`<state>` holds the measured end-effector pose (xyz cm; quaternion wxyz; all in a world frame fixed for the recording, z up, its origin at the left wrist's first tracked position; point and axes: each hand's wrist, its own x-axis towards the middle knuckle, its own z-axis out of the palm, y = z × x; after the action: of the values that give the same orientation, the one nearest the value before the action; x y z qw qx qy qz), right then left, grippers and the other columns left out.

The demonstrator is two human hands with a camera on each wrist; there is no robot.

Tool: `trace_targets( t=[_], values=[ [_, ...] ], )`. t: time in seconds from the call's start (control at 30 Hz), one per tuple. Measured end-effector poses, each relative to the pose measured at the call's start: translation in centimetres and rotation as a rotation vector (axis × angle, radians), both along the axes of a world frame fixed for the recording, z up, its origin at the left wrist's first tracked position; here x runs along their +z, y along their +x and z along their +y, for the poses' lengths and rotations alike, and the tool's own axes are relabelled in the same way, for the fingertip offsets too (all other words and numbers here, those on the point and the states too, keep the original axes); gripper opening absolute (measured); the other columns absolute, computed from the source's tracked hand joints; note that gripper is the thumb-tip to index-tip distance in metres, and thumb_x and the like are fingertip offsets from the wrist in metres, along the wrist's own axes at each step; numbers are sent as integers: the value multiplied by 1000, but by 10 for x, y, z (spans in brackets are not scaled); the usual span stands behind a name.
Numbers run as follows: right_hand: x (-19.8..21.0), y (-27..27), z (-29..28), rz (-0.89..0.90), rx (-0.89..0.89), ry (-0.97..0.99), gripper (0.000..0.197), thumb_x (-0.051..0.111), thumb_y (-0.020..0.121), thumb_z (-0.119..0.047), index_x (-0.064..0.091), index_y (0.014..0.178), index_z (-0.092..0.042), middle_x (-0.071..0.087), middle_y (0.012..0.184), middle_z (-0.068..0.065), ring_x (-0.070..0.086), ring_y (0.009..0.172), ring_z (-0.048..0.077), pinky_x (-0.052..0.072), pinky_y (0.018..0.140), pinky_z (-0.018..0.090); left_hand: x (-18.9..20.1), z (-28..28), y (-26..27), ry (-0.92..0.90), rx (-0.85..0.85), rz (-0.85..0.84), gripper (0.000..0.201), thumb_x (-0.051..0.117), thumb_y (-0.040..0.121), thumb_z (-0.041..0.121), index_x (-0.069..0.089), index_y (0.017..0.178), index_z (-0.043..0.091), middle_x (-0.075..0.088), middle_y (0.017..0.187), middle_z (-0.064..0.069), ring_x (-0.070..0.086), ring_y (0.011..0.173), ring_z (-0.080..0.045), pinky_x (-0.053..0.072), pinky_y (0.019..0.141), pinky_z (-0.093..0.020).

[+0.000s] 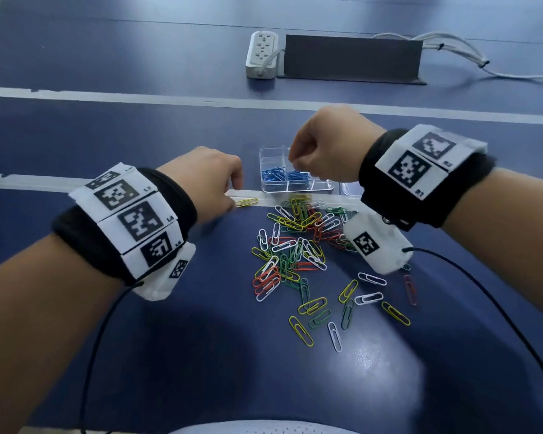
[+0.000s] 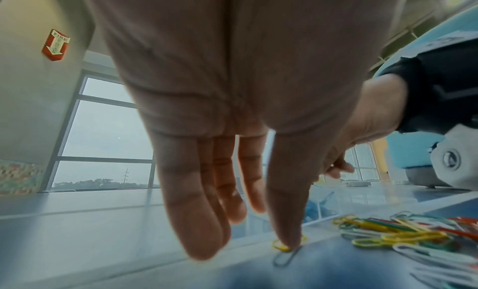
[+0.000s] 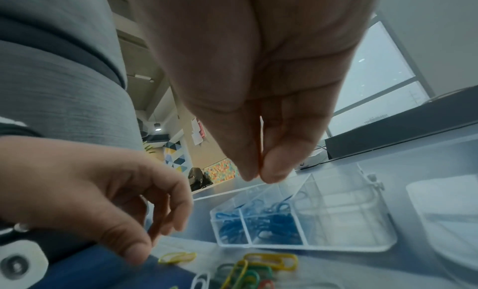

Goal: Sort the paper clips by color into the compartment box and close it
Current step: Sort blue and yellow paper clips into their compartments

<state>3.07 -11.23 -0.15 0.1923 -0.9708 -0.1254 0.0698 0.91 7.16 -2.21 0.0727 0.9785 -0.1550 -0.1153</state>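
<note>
1. Your right hand (image 1: 323, 151) hangs over the clear compartment box (image 1: 295, 175); thumb and forefinger are pressed together. The right wrist view shows a thin orange-red clip (image 3: 260, 150) pinched edge-on between those fingertips (image 3: 274, 166), above the box's far cells.
2. Your left hand (image 1: 210, 180) sits left of the box, low over the white tape line (image 1: 107, 183). Fingers hang straight and relaxed, slightly spread; one fingertip (image 2: 289, 232) touches down on a yellow clip (image 1: 246, 202) lying on the tape. Nothing is gripped.
3. Compartment box: lid open, resting on the blue table (image 1: 170, 355) just beyond the clip pile. Blue clips (image 1: 284, 176) fill two adjoining near-row cells; the remaining cells look bare, though the right hand hides part of the far row.
4. Box lid (image 3: 444, 211): a clear tray-like piece to the right of the box, partly hidden by your right wrist in the head view.
5. Loose clip pile (image 1: 304, 242): yellow, green, red-orange and white clips, tangled thickly just in front of the box, thinning to scattered singles nearer you.
6. Far side of the table: a white power strip (image 1: 261, 54) beside a dark grey cable cover (image 1: 351, 57), white cables (image 1: 458, 48) running off right.
</note>
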Motion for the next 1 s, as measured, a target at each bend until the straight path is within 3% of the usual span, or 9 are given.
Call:
trace_targets(
  t=[0.17, 0.27, 0.37, 0.53, 0.67, 0.77, 0.87, 0.93, 1.0],
  values=[
    [0, -17, -1, -33, 86, -68, 21, 58, 80, -11, 77, 88, -12, 74, 85, 7, 62, 76, 19, 53, 81, 28, -5, -8, 1, 77, -27, 38, 22, 65, 80, 39, 65, 94, 22, 54, 88, 3, 50, 87, -20, 45, 81, -30],
    [-2, -23, 2, 8, 127, -141, 22, 55, 81, -11, 76, 87, -11, 74, 85, 9, 67, 79, 27, 56, 80, 32, -1, -16, -1, 92, -43, 20, 7, 61, 82, 27, 61, 77, 23, 55, 80, 0, 55, 86, -25, 43, 73, -29],
    [-8, -23, 4, 69, 118, -254, 23, 52, 85, -12, 73, 95, -10, 70, 90, 12, 65, 80, 31, 54, 77, 30, -1, -20, -4, 112, -54, 25, 21, 55, 83, 20, 50, 63, 23, 47, 66, 4, 48, 78, -21, 39, 69, -27],
    [-17, -23, 2, 76, 129, -354, 18, 53, 85, -7, 69, 95, -9, 57, 84, 12, 61, 80, 34, 51, 72, 32, 2, -23, -10, 2, -106, 98, 5, 60, 77, 19, 59, 73, 22, 52, 65, 11, 50, 71, -15, 43, 70, -24],
    [-15, -29, 1, 89, 149, -346, 10, 56, 83, -15, 63, 77, -13, 59, 78, 10, 58, 75, 30, 48, 68, 28, 1, -28, -13, -100, -140, 125, 17, 57, 80, 17, 57, 91, 30, 52, 65, 12, 46, 61, -2, 39, 72, -22],
    [-10, -30, -4, 126, 109, -242, 8, 62, 78, -22, 64, 70, -20, 65, 77, 4, 60, 77, 25, 52, 73, 29, 4, -32, -14, -116, -151, 142, 13, 50, 80, 15, 55, 80, 27, 52, 67, 8, 45, 61, -5, 39, 68, -23],
    [-7, -29, -12, 180, 43, -112, 7, 61, 78, -25, 67, 81, -26, 63, 71, -3, 59, 74, 19, 53, 78, 29, 3, -35, -12, -109, -150, 126, 21, 47, 81, 12, 42, 64, 23, 47, 64, 7, 42, 60, -7, 34, 55, -19],
    [-6, -29, -17, 203, 27, -58, 18, 57, 80, -24, 69, 93, -29, 59, 64, -7, 57, 69, 18, 52, 78, 27, 1, -36, -10, -96, -135, 129, 22, 45, 83, 12, 39, 64, 23, 45, 63, 8, 40, 59, -5, 33, 55, -21],
    [-6, -31, -18, 215, 28, -29, 21, 54, 81, -22, 70, 92, -30, 55, 60, -9, 55, 64, 13, 48, 75, 25, 0, -36, -10, -88, -128, 149, 15, 46, 83, 15, 43, 70, 23, 46, 65, 8, 40, 60, -5, 34, 60, -27]
  ],
)
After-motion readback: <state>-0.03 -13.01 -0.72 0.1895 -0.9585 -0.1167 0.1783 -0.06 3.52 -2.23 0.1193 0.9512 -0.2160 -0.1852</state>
